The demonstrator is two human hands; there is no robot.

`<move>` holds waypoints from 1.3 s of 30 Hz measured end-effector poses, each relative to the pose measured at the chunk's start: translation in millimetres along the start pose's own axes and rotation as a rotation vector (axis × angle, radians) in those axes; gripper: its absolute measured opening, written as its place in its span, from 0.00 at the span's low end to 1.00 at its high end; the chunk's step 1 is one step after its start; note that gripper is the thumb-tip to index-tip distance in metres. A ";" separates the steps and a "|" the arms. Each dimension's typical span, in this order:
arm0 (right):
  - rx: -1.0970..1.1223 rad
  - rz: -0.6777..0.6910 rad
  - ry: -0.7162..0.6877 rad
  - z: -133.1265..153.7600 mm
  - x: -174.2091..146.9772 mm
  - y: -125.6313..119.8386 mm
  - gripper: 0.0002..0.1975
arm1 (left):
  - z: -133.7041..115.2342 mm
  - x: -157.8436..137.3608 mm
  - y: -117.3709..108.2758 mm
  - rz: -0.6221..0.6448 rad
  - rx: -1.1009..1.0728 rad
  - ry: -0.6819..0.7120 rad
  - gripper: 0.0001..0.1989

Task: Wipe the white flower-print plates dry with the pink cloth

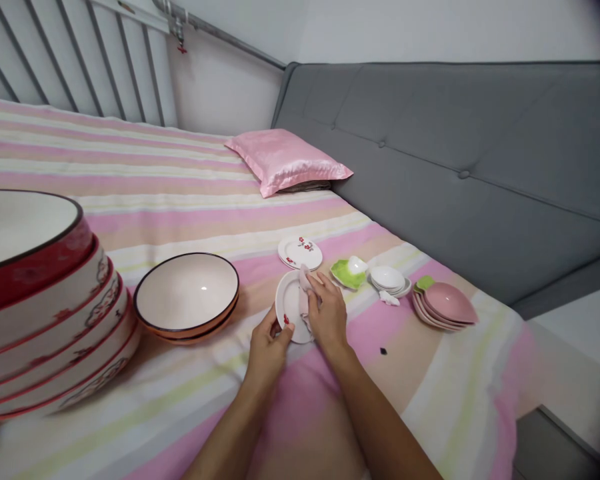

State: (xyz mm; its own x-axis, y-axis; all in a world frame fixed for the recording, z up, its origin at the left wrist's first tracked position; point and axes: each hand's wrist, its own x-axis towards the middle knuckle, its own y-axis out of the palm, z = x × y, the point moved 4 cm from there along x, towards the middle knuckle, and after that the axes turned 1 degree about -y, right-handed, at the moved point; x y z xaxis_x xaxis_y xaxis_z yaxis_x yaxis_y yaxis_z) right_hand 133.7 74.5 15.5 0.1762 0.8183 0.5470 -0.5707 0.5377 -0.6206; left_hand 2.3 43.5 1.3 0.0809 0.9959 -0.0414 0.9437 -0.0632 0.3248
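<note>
Left hand grip [270, 343] was closed on the rim of a white plate [287, 301] with printed red flowers; right hand grip [330, 310] pinched a pale pink cloth [304, 280] against its face, over the striped bed [180, 400]

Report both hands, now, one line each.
Left hand: closed on the edge of a small white plate.
Right hand: holding a pale cloth against the plate's face.
</note>
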 end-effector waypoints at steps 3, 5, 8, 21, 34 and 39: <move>0.053 -0.003 -0.008 2.7 0.6 -0.8 0.20 | 0.5 0.2 -0.4 0.006 0.002 -0.001 0.18; 0.127 0.022 -0.072 8.1 1.0 -1.3 0.21 | 0.7 0.9 -0.8 0.014 0.006 0.006 0.18; 0.245 0.083 -0.191 18.7 0.3 -1.9 0.22 | 0.5 2.0 -1.4 0.013 0.007 0.029 0.17; 0.446 0.245 -0.327 30.1 -5.7 -0.1 0.17 | 6.6 2.4 -3.8 -0.008 0.013 0.042 0.15; 0.146 -0.016 -0.068 7.6 1.1 -1.4 0.21 | -1.8 -0.7 1.9 0.066 0.018 0.060 0.19; 0.163 -0.015 -0.076 8.0 1.4 -2.0 0.21 | -0.5 0.2 1.5 0.079 0.014 0.061 0.18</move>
State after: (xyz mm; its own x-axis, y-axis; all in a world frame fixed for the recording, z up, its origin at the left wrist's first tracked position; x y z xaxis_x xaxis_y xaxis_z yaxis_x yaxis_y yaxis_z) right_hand 128.7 72.9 22.0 0.1280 0.7894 0.6004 -0.6922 0.5046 -0.5159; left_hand 3.6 43.7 2.2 0.1355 0.9899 0.0417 0.9396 -0.1417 0.3117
